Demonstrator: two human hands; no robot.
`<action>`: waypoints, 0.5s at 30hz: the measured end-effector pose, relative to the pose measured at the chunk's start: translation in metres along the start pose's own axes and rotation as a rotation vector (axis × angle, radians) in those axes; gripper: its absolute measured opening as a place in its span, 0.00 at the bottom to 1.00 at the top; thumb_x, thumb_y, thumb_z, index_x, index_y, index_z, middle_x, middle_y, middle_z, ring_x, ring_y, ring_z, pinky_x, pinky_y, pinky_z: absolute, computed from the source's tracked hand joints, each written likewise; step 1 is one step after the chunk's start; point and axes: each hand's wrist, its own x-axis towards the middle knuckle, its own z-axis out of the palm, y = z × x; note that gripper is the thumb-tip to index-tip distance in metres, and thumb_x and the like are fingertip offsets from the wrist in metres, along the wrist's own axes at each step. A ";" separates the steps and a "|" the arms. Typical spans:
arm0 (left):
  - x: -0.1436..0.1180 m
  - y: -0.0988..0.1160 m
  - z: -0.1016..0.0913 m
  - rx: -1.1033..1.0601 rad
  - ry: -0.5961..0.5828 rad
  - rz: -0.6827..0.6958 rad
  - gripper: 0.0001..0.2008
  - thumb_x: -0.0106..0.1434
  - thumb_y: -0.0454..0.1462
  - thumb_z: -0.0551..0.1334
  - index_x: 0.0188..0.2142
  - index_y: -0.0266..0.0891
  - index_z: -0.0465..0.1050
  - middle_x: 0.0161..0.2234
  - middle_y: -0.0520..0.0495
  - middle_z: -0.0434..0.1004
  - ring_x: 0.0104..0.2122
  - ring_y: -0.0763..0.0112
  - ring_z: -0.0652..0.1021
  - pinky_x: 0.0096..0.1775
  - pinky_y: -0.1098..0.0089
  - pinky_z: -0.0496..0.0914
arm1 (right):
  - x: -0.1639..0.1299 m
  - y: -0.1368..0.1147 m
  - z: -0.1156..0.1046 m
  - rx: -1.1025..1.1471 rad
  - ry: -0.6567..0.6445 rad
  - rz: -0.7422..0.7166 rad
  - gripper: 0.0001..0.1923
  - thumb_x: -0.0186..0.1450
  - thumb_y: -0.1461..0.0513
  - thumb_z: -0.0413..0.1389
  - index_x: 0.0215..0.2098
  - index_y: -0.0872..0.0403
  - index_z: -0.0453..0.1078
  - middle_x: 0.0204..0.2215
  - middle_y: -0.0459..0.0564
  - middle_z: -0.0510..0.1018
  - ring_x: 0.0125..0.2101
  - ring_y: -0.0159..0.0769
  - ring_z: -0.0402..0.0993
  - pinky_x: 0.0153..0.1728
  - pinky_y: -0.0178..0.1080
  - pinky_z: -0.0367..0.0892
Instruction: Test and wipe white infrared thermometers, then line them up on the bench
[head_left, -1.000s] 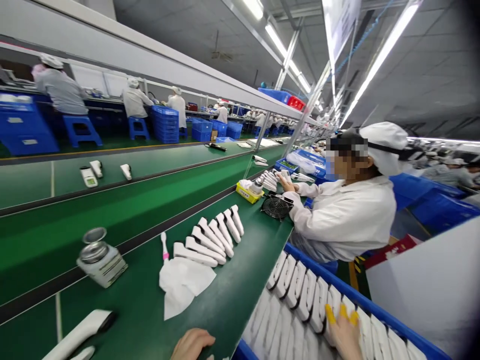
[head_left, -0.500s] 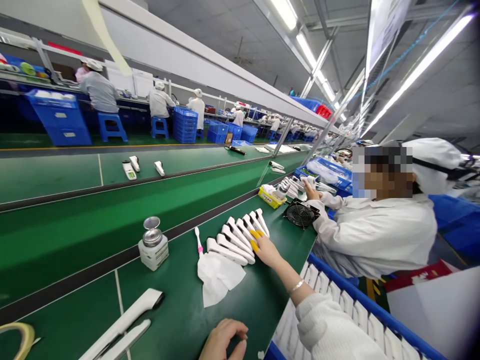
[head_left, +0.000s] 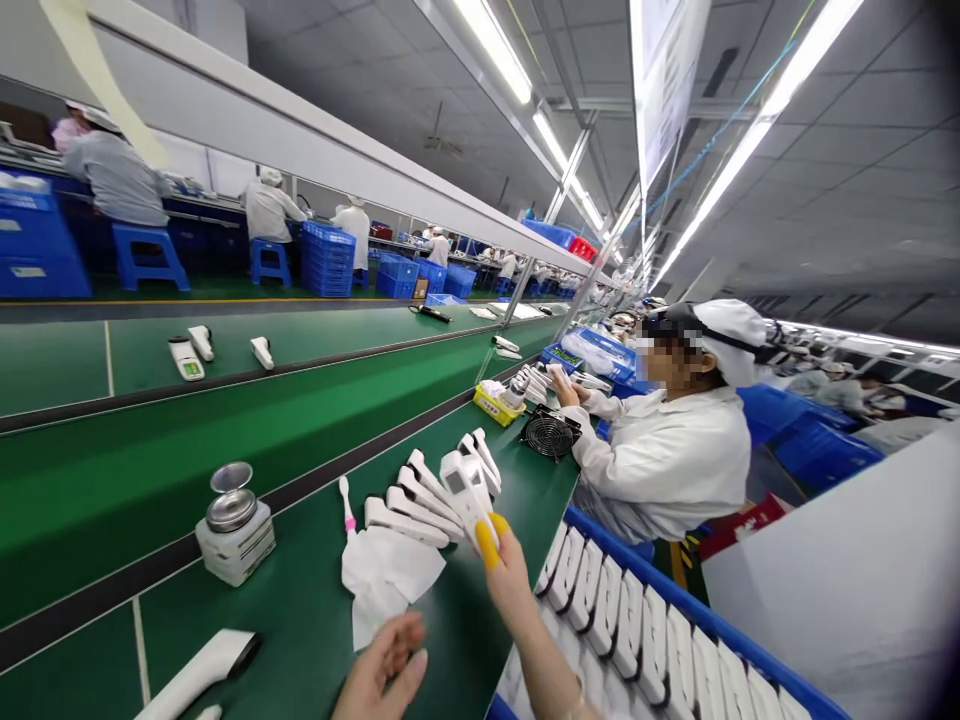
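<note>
From the head camera, I have my right hand (head_left: 504, 572) raised over the green bench (head_left: 300, 600), closed around the lower end of a white handheld thermometer (head_left: 466, 490). Yellow covers sit on the fingertips (head_left: 487, 545) that pinch its handle, and the wider head with its small screen points up and away from me. My left hand (head_left: 382, 668) hangs low at the near edge of the bench, fingers loosely spread, holding nothing, just short of a white cloth (head_left: 386, 575).

Behind the lifted unit, a row of the same thermometers (head_left: 420, 500) lies side by side on the bench, touching one another, with a small pink-necked brush (head_left: 346, 498) beside them. A white bottle with a metal cap (head_left: 235, 535) stands to the left, well apart.

I judge the thermometer to be light, stiff, smooth plastic, so somewhat slippery; the rubbery covers should help. The narrow handle is the sound place to grip, keeping off the screen and the sensor end, which look the easiest to mark.

To the right, a blue crate (head_left: 720, 625) holds more units standing in rows.
</note>
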 end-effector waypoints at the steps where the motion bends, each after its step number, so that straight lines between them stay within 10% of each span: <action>1: 0.002 0.011 0.002 -0.122 0.068 0.017 0.27 0.48 0.51 0.66 0.45 0.42 0.69 0.45 0.38 0.74 0.49 0.52 0.72 0.51 0.59 0.64 | -0.016 -0.012 0.005 0.051 -0.012 -0.018 0.21 0.67 0.51 0.41 0.46 0.56 0.66 0.38 0.53 0.75 0.37 0.40 0.72 0.39 0.41 0.69; 9: -0.025 0.116 0.000 -0.657 0.074 0.142 0.32 0.56 0.35 0.64 0.58 0.49 0.55 0.48 0.47 0.73 0.50 0.58 0.71 0.52 0.58 0.63 | -0.098 -0.078 0.034 0.480 -0.206 -0.094 0.18 0.63 0.58 0.53 0.51 0.40 0.65 0.50 0.46 0.70 0.51 0.41 0.65 0.54 0.44 0.59; 15: -0.042 0.142 -0.013 -0.672 0.005 0.130 0.23 0.57 0.31 0.61 0.53 0.39 0.64 0.44 0.41 0.76 0.47 0.53 0.73 0.49 0.54 0.65 | -0.094 -0.112 0.024 0.882 -0.438 0.085 0.23 0.64 0.58 0.53 0.56 0.37 0.56 0.55 0.43 0.66 0.53 0.39 0.64 0.52 0.43 0.63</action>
